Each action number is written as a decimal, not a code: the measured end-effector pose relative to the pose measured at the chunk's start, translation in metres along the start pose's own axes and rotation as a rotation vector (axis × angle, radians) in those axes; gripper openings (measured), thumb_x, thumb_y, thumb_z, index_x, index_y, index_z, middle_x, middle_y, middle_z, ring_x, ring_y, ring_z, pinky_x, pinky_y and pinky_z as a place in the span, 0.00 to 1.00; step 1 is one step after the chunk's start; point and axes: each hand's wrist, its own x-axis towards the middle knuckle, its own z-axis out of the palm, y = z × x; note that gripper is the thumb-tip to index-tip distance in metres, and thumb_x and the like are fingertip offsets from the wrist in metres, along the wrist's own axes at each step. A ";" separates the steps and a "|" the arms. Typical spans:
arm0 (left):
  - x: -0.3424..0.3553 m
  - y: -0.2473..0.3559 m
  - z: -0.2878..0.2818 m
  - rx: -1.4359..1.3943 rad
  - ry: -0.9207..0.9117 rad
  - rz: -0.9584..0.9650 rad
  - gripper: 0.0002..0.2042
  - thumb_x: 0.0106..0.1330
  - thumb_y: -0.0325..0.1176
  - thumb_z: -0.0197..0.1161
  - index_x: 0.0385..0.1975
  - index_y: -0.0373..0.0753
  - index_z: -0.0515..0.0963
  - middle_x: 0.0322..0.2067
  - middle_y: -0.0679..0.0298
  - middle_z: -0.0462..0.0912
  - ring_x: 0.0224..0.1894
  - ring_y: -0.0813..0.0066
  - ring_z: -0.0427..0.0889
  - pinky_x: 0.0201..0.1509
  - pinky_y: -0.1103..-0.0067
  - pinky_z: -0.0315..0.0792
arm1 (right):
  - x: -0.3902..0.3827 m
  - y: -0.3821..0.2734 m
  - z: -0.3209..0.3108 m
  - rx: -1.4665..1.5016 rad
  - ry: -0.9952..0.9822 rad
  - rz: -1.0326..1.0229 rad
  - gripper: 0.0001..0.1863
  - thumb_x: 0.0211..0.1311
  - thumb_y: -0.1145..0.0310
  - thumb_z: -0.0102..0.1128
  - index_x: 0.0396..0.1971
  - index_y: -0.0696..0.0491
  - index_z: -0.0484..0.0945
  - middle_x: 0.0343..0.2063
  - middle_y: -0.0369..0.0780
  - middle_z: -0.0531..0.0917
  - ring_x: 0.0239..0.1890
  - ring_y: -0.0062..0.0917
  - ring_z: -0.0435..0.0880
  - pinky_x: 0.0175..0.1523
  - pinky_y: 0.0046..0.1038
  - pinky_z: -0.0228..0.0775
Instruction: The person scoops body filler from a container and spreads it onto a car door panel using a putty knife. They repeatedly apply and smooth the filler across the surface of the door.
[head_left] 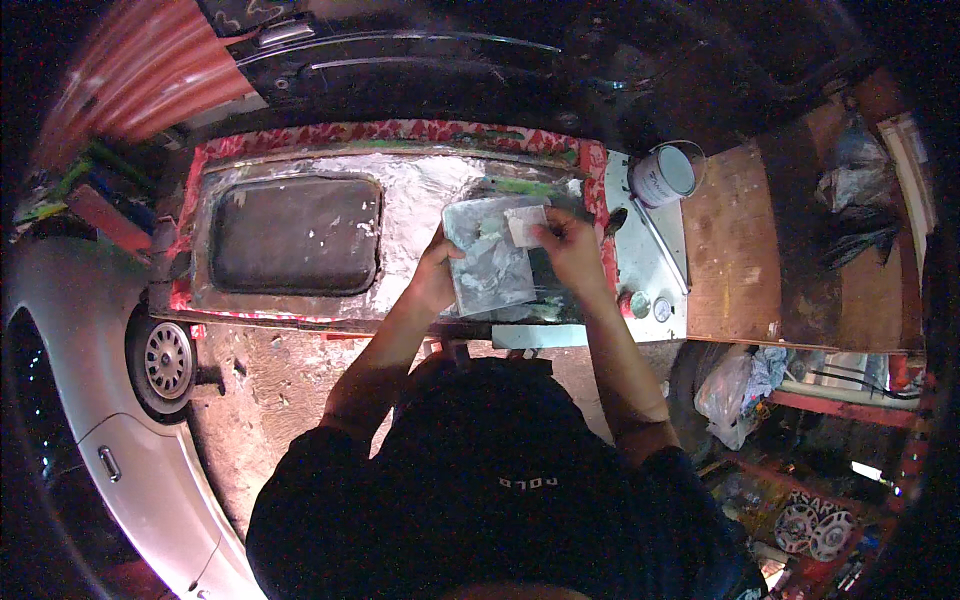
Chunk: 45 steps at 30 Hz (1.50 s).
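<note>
My left hand (pixel 435 265) grips the left edge of a rectangular pale board (pixel 490 275) smeared with grey-white paste, held over the work panel. My right hand (pixel 572 250) pinches a small pale square spreader (pixel 524 228) against the board's upper right corner. Beneath them lies a panel (pixel 410 200) with white material spread over its middle and a dark rounded-rectangle inset (pixel 290 235) at its left, on red patterned covering (pixel 410 131).
A bucket (pixel 665 175), a long bar (pixel 662 245) and small tins (pixel 635 305) sit right of the panel. Plywood (pixel 730 240) and bags (pixel 850 170) are farther right. A silver car (pixel 95 370) stands left; dark bodywork (pixel 480 70) is beyond the panel.
</note>
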 end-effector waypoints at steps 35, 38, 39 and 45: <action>-0.009 -0.019 0.003 -0.009 0.133 -0.160 0.28 0.69 0.51 0.48 0.62 0.38 0.62 0.57 0.55 0.71 0.58 0.58 0.72 0.63 0.60 0.65 | -0.023 0.007 0.030 -0.187 0.110 -0.122 0.18 0.55 0.69 0.64 0.45 0.58 0.78 0.29 0.50 0.83 0.27 0.33 0.83 0.33 0.30 0.72; -0.008 -0.020 0.008 -0.034 0.142 -0.182 0.29 0.68 0.52 0.49 0.61 0.37 0.63 0.57 0.55 0.72 0.57 0.57 0.73 0.63 0.60 0.65 | -0.024 0.007 0.026 -0.186 0.104 -0.062 0.18 0.55 0.67 0.64 0.45 0.58 0.78 0.28 0.48 0.83 0.25 0.30 0.81 0.33 0.29 0.71; -0.008 -0.020 0.010 -0.044 0.143 -0.191 0.29 0.68 0.53 0.49 0.61 0.37 0.63 0.57 0.55 0.72 0.57 0.57 0.73 0.63 0.59 0.65 | -0.024 0.011 0.026 -0.178 0.103 -0.057 0.19 0.55 0.67 0.65 0.45 0.59 0.78 0.28 0.47 0.83 0.25 0.29 0.81 0.32 0.29 0.71; 0.002 -0.035 -0.032 -0.100 0.199 -0.247 0.30 0.69 0.56 0.44 0.61 0.39 0.63 0.56 0.53 0.72 0.56 0.54 0.73 0.60 0.57 0.68 | -0.030 0.029 0.012 -0.135 0.060 0.129 0.21 0.55 0.64 0.65 0.47 0.58 0.78 0.32 0.43 0.84 0.30 0.25 0.79 0.36 0.27 0.70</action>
